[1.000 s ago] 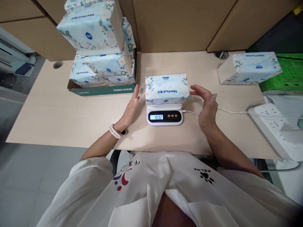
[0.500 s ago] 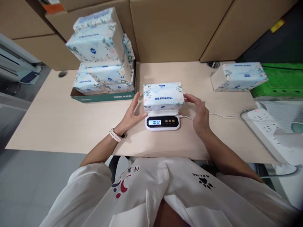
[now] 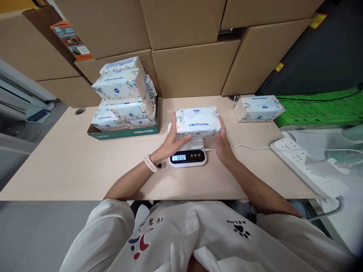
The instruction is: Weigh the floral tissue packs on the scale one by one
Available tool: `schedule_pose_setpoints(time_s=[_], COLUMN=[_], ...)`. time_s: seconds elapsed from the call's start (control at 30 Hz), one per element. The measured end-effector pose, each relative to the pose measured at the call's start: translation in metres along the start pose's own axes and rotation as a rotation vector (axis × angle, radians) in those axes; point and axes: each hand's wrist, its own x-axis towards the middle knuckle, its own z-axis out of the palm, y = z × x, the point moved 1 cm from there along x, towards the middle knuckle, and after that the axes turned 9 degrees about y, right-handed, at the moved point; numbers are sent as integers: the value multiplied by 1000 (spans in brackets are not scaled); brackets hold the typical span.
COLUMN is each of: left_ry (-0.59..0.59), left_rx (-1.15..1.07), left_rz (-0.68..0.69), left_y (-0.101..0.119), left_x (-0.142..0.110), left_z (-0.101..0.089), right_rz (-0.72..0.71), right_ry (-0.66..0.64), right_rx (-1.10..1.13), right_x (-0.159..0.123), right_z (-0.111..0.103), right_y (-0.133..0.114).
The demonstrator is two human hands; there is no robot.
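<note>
Between my two hands is a pack of tissues [image 3: 197, 120], white and pale blue with printed flowers. My left hand [image 3: 173, 140] presses its left end, the thumb lying along the front edge. My right hand [image 3: 223, 141] grips the right end, with its fingers partly hidden behind the pack. Under and in front of it sits a small white digital scale [image 3: 188, 164], its lit display reading about 103.2. The pack appears shifted rightward over the scale's plate and seems raised a little. A white cable runs from the scale's right side.
Left of the scale, a green open carton [image 3: 124, 135] holds several stacked tissue packs [image 3: 119, 88]. Another tissue pack [image 3: 258, 108] lies at the right, beside a green crate [image 3: 317, 109]. A white power strip [image 3: 303, 162] lies at the right edge. Cardboard boxes [image 3: 195, 71] line the back.
Both hands have closed in on the tissue pack's ends, and it has shifted to the right relative to the scale. The camera view has tilted upward. The display reading looks the same.
</note>
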Motion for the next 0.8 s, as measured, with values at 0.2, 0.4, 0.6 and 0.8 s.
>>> schedule_pose_setpoints(time_s=[0.2,0.4,0.6,0.8], left_ry=[-23,-145,-179,-209], left_rx=[15,390,503,490], left_rz=[57,-136,-79,-163], left_y=[14,-17,-23,-17], left_x=[101,170,183,211], left_z=[62,109,133,161], right_rz=[-107,-123,66,147], right_ry=[385,368,364,286], right_rx=[-206,-547,-742,-813], right_x=[83,122,108,128], right_z=[-49,-92,-142,-153], right_y=[10,42,64,80])
